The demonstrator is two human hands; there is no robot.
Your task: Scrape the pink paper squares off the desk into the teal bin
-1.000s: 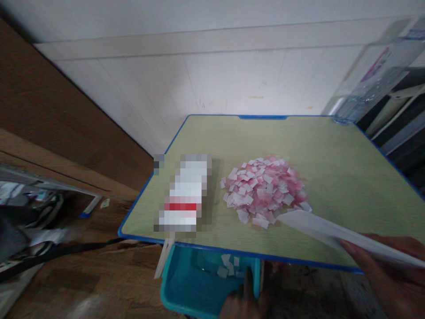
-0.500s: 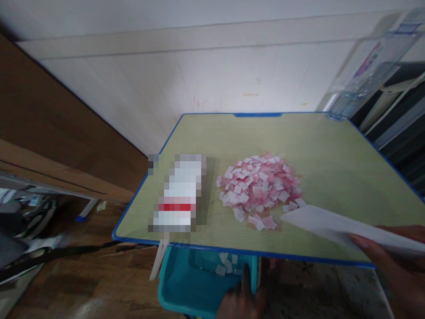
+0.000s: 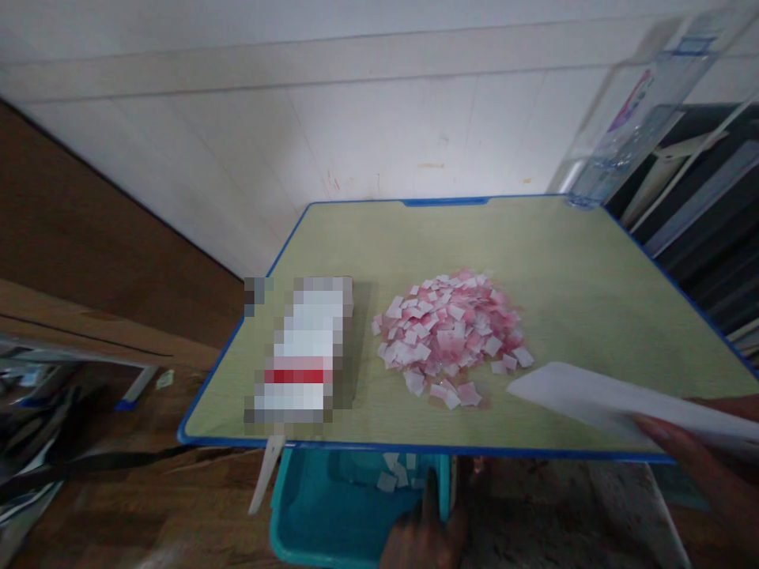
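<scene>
My right hand [image 3: 693, 450] is closed around a folded white sheet of paper [image 3: 598, 403], thumb on the near side. The sheet's pointed end rests low over the table, just right of a heap of small pink and white paper squares [image 3: 451, 324]. Down below the table's front edge, my left hand [image 3: 424, 537] grips the right rim of a teal basin [image 3: 332, 529]. Its index finger lies along the inside of the wall, while the thumb is outside. Several white paper squares [image 3: 394, 476] lie in the basin, which the tabletop partly covers.
A blurred-out white and red oblong item [image 3: 302, 348] lies on the left of the blue-edged table [image 3: 563, 261]. From under it a pale strip [image 3: 266, 474] sticks out past the front edge. A clear plastic bottle [image 3: 617, 134] stands at the back right, by the white wall.
The whole view has shifted, so the table and heap appear farther left. The paper sheet's tip has drawn slightly away from the nearest squares. Both hands keep their holds.
</scene>
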